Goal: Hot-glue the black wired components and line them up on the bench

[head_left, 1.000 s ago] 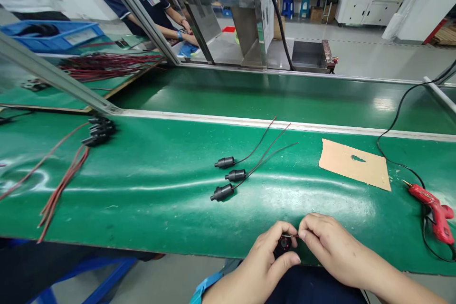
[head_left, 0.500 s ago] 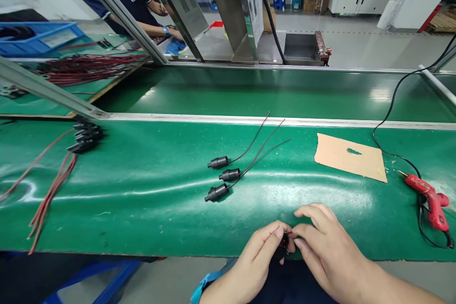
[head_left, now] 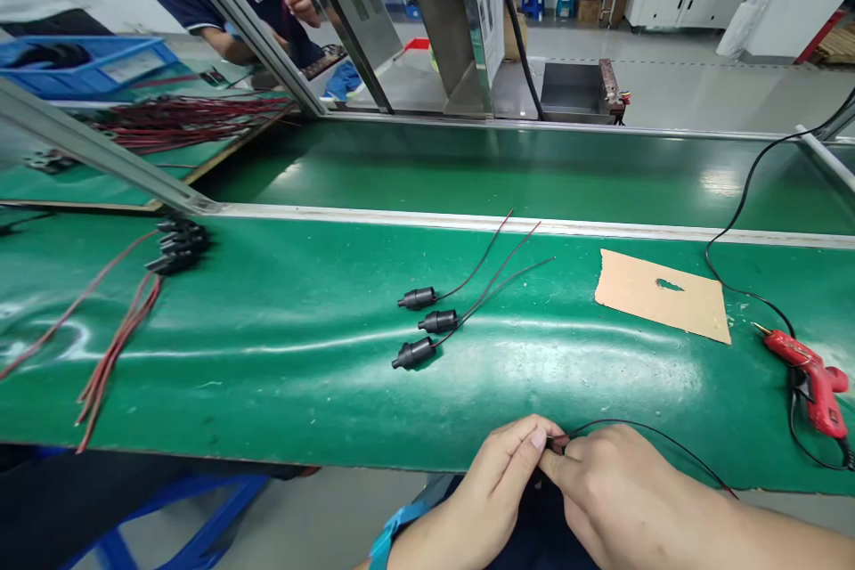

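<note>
My left hand (head_left: 500, 481) is closed, thumb and fingers pinched on a small black part (head_left: 550, 443) that is mostly hidden by the fingers. Against it, my right hand (head_left: 621, 485) has its fingers curled in at the reddish base of a thin dark wire (head_left: 641, 427). This wire arches over the right hand and trails off to the right. Ahead on the green mat lie three black cylindrical holders, the upper one (head_left: 418, 297), the middle one (head_left: 439, 321) and the lower one (head_left: 413, 354), each with a thin wire running toward the back.
A red glue gun (head_left: 808, 378) with a black cord lies at the right beside a piece of cardboard (head_left: 661, 296). Black parts with red wires (head_left: 179, 245) lie at the left. Behind the metal frame (head_left: 401, 214), a co-worker (head_left: 267, 13) stands near a blue bin (head_left: 86, 67).
My right hand's fingers have curled in closer to the left hand. A thin wire now shows arching over the right hand. The co-worker's hand has risen. The view has shifted slightly.
</note>
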The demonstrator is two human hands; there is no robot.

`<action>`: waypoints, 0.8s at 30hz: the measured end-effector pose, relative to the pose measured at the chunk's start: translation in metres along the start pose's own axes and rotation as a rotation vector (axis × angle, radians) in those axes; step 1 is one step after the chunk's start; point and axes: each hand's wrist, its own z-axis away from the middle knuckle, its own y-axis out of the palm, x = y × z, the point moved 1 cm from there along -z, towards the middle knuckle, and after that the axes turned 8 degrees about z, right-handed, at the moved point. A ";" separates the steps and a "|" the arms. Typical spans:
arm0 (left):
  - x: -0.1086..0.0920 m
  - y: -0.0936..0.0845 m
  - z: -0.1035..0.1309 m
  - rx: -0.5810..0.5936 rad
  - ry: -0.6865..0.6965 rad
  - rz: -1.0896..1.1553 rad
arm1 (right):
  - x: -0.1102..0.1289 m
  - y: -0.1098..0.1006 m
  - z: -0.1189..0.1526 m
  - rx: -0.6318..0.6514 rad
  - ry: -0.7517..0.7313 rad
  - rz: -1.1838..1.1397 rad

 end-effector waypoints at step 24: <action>0.005 0.000 -0.007 -0.025 -0.059 0.077 | -0.012 -0.001 -0.010 -0.478 0.228 -0.091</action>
